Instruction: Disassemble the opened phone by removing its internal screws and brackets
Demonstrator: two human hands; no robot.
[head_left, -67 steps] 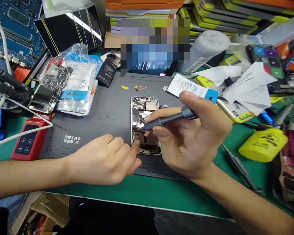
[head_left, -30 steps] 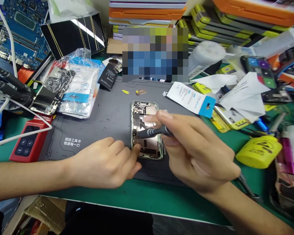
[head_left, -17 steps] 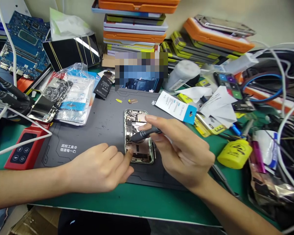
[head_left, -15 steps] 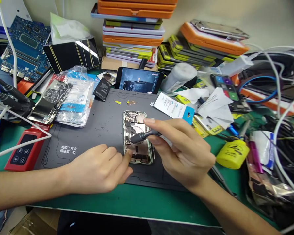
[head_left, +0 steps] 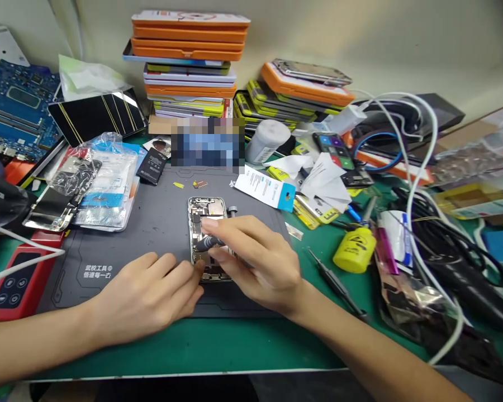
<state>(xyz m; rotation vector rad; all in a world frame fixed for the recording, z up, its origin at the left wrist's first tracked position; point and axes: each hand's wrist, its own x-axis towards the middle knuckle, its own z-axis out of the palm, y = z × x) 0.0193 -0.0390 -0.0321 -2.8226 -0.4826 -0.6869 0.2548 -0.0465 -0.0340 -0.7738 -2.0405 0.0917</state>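
Observation:
An opened smartphone (head_left: 212, 207) lies on the grey work mat, its circuit board and inner parts bare. My right hand (head_left: 262, 259) pinches a dark screwdriver (head_left: 208, 242) between thumb and fingers, slanted so its tip points down at the left side of the phone. Part of the screwdriver is covered by my fingers. My left hand (head_left: 155, 287) is curled at the phone's lower left, with the index fingertip pressed on its edge. The lower right of the phone is hidden behind my right hand.
Tweezers or a similar slim grey tool (head_left: 337, 282) lie right of the mat (head_left: 151, 234). A yellow bottle (head_left: 355, 249), cables (head_left: 414, 184) and paper scraps crowd the right. A loose battery (head_left: 151, 166), small metal pieces (head_left: 200, 184) and stacked orange cases (head_left: 188, 50) are farther back.
The view has shifted, so most things appear farther left. My right hand has come lower over the phone, with the screwdriver still at its left side. My left hand stays at the phone's edge.

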